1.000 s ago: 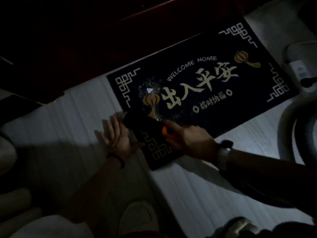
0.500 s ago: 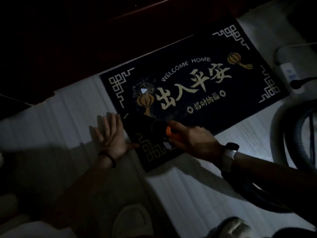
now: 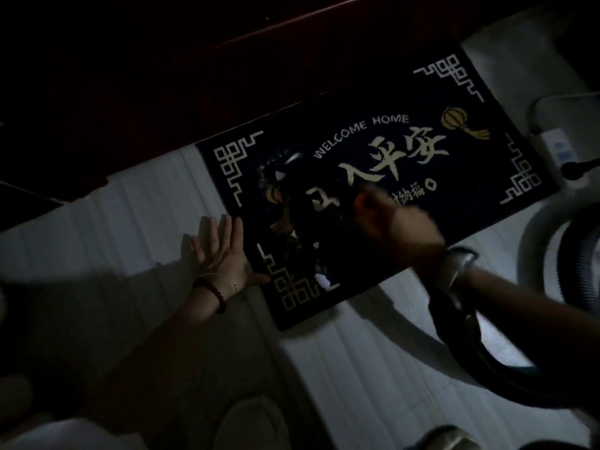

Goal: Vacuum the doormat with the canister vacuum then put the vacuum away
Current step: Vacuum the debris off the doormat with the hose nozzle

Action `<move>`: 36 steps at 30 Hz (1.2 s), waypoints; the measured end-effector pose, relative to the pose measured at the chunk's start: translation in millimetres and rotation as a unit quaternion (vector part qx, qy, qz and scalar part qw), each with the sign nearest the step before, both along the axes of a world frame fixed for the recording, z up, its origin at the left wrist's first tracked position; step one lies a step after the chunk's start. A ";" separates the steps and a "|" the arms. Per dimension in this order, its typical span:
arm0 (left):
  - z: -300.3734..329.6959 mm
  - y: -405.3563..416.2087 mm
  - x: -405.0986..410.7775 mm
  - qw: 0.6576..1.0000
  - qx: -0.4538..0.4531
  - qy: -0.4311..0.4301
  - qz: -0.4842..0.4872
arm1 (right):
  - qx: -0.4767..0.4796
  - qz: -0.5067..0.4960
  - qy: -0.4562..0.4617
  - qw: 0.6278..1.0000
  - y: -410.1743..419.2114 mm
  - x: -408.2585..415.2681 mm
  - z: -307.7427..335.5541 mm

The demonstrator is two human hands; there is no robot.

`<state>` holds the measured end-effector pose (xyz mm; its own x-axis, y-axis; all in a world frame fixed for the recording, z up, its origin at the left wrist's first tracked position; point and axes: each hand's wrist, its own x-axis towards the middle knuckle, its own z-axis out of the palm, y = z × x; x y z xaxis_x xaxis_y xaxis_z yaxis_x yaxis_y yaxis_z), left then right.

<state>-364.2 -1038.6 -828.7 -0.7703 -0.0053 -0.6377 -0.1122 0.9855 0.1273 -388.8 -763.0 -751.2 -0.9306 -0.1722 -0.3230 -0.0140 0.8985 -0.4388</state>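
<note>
A dark doormat (image 3: 487,177) with "WELCOME HOME" and pale characters lies on the pale floor in dim light. My left hand (image 3: 220,251) lies flat with straight fingers on the floor at the mat's left edge, the thumb touching the mat. My right hand (image 3: 399,228) grips the black vacuum nozzle (image 3: 311,222), which rests on the mat's left part over the lantern pattern. An orange spot shows at my fingers. The black hose (image 3: 480,345) curves back under my right wrist.
The vacuum's ribbed hose (image 3: 581,264) loops at the right edge. A white power strip (image 3: 558,154) with a plug lies beyond the mat's right end. A dark red door threshold (image 3: 259,92) runs along the mat's far side. My slippered feet (image 3: 256,423) are below.
My right hand has pushed the nozzle up and to the right, from the mat's near-left corner toward its middle. My left hand has stayed flat at the mat's edge.
</note>
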 end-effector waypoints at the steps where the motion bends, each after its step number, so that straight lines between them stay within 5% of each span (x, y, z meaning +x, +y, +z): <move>1: 0.2 -0.2 0.8 1.000 0.004 0.001 -0.002 | 0.014 -0.055 -0.004 0.998 13.4 -11.7 5.1; 4: 0.1 -0.9 -1.0 1.000 0.003 0.010 -0.013 | 0.046 -0.080 -0.006 0.996 16.6 -16.3 8.4; 10: -0.3 2.2 -4.7 1.000 0.006 0.019 -0.005 | 0.013 0.107 -0.021 0.994 -41.8 32.3 -8.1; 16: 0.4 1.0 -4.3 1.000 0.022 0.004 0.001 | 0.018 -0.070 -0.022 0.997 10.6 -29.1 7.2; 22: 2.3 3.0 -3.3 1.000 0.020 0.014 -0.001 | 0.008 0.077 -0.015 0.997 -36.9 13.5 -5.6; 36: 2.0 -0.1 -16.7 0.998 0.033 0.042 0.020 | 0.020 0.075 0.021 0.997 -25.6 32.2 -3.9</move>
